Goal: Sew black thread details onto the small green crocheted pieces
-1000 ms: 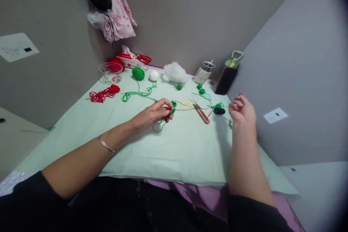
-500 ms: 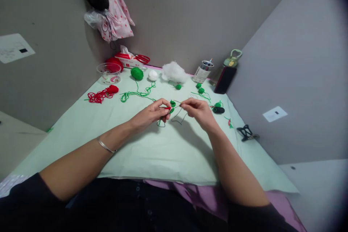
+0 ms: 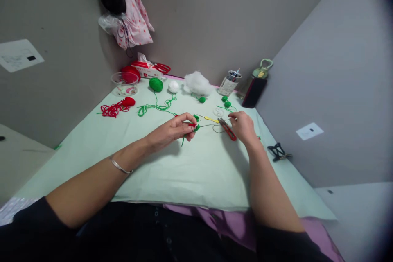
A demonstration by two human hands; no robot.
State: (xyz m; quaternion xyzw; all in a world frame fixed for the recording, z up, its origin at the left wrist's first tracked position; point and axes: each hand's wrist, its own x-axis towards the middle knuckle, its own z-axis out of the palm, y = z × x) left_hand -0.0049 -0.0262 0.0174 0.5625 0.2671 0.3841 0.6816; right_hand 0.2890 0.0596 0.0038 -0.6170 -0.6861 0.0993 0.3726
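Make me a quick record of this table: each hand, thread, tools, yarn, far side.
Left hand: pinching a small red and green piece
Right hand: fingertips together; anything held is too small to tell
Dark thread: runs from the piece toward the right hand
Tools: yellow-handled tool, orange-handled snips
Yarn: green ball, white ball, red tangle
Far side: white stuffing, can

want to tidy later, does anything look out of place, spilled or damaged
Mainly the red yarn on the left of the table: it lies in loose, tangled-looking loops, messier than the compact green ball farther back. I can see no spill or damage.
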